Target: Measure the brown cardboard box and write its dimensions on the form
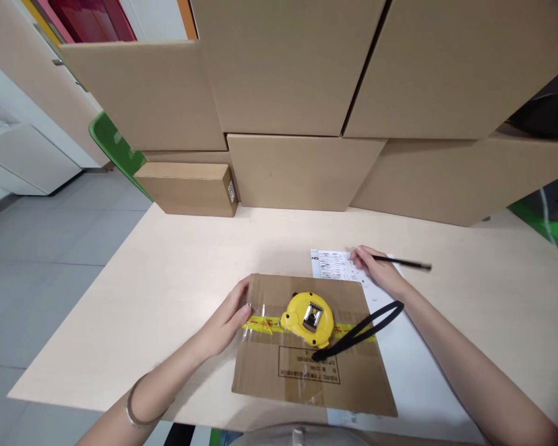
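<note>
My left hand grips the left edge of a brown cardboard box, its thumb on the top near a strip of yellow tape. On top of the box lies a yellow tape measure with a black wrist strap reaching past the right side. My right hand is closed around a black pen and rests over a printed sheet of paper with handwritten marks. The box covers part of that sheet. The pen's tip is hidden by my fingers.
Large cardboard boxes are stacked along the back of the pale table. A smaller carton stands at the back left. Behind it is a green chair. The table's left edge borders a grey tiled floor.
</note>
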{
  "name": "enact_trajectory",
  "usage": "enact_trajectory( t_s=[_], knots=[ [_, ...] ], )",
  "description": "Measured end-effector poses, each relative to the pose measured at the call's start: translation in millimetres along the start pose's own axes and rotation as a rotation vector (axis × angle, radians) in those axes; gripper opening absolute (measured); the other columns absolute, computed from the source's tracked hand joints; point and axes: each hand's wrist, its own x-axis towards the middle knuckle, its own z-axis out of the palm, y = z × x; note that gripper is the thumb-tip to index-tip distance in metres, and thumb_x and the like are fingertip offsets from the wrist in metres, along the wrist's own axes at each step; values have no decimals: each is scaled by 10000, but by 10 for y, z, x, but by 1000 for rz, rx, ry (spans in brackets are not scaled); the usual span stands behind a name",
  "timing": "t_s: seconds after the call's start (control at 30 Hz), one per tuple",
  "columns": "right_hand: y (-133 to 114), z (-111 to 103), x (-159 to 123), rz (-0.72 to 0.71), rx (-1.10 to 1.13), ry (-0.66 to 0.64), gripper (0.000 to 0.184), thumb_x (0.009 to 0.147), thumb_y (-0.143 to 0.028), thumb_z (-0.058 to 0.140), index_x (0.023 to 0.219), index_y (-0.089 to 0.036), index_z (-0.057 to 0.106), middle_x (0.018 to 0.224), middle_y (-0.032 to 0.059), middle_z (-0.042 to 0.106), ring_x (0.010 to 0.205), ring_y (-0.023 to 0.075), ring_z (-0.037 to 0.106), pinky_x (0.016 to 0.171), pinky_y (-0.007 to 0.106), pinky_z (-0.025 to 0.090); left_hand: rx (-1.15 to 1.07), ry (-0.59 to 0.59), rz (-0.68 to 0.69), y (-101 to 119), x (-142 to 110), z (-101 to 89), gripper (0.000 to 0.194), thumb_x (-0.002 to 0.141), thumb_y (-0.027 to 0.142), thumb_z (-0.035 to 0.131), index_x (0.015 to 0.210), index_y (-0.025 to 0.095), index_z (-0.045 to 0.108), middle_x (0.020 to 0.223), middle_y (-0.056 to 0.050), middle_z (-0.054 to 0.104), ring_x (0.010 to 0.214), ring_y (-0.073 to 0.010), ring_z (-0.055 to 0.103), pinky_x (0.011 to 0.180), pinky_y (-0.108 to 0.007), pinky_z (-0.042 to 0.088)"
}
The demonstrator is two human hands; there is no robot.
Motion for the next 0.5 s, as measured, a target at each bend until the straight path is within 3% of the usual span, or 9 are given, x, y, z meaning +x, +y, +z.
enact_trajectory(
  t_s=[0.1, 0.23, 0.33, 0.4, 0.5],
  knots=[
    [-10, -6, 0, -8, -10, -21, 549, 987, -697, 395, 887, -231, 667, 816, 25, 668, 609, 154, 475, 594, 301, 399, 5, 1, 2, -5, 2, -1, 666, 1031, 619, 396, 1568, 226, 371, 1675, -135, 361, 1529, -386, 337, 1256, -518, 309],
    [-39, -58, -15, 29, -54, -170, 657, 968, -716, 401, 574, -227, 594, 505, -19, 436, 492, 149, 378, 552, 315, 356, 7, 0, -6, -41, -22, -10, 674, 1032, 622, 385, 1573, 220, 358, 1686, -143, 337, 1531, -384, 331, 1266, -526, 283],
    [-74, -114, -24, 45, -83, -318, 685, 935, -734, 460, 482, -229, 560, 459, -34, 336, 478, 144, 349, 547, 316, 347, 12, 7, -16, -49, -33, -12, 663, 1039, 608, 384, 1579, 226, 344, 1686, -136, 339, 1542, -376, 317, 1276, -525, 264],
    [-109, -141, -28, 47, -101, -391, 654, 907, -755, 493, 535, -230, 605, 475, -36, 364, 485, 146, 357, 548, 316, 365, 15, 9, -17, -33, -28, -10, 644, 1043, 590, 395, 1576, 231, 350, 1679, -130, 355, 1538, -369, 332, 1275, -522, 272],
    [-172, -166, -35, 40, -133, -424, 601, 863, -798, 522, 724, -234, 675, 625, -1, 563, 565, 167, 469, 593, 322, 433, 6, 2, -5, -6, -11, -10, 632, 1041, 581, 413, 1557, 218, 385, 1661, -139, 388, 1515, -372, 372, 1262, -529, 303]
  ],
)
